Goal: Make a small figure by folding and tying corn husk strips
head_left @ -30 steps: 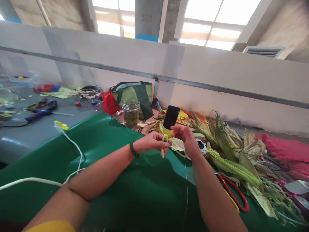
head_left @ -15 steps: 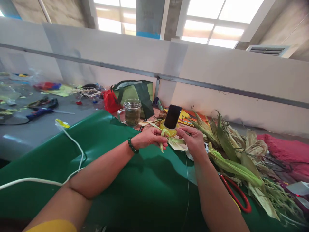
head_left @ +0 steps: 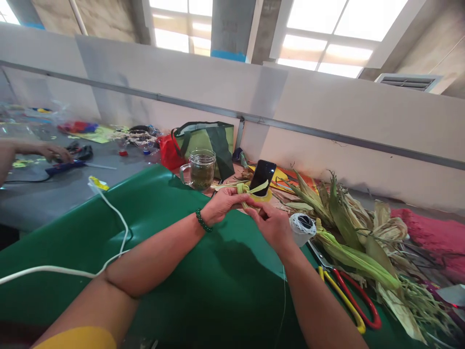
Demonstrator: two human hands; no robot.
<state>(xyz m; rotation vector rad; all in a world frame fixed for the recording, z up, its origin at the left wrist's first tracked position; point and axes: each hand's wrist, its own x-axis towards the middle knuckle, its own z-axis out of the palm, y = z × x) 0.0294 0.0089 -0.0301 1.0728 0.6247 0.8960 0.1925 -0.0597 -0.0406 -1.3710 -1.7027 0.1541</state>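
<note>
Blown-out windows (head_left: 316,14) above — soft shadows below

I can make out no words, numbers or brand names here. The pillar (head_left: 232,29) between the windows (head_left: 170,39) carries faint marks, perhaps lettering, too pale for me to read. Black marks show on the white top of the spool (head_left: 301,224) beside my right hand (head_left: 275,227); I can't tell whether they are print.
</note>
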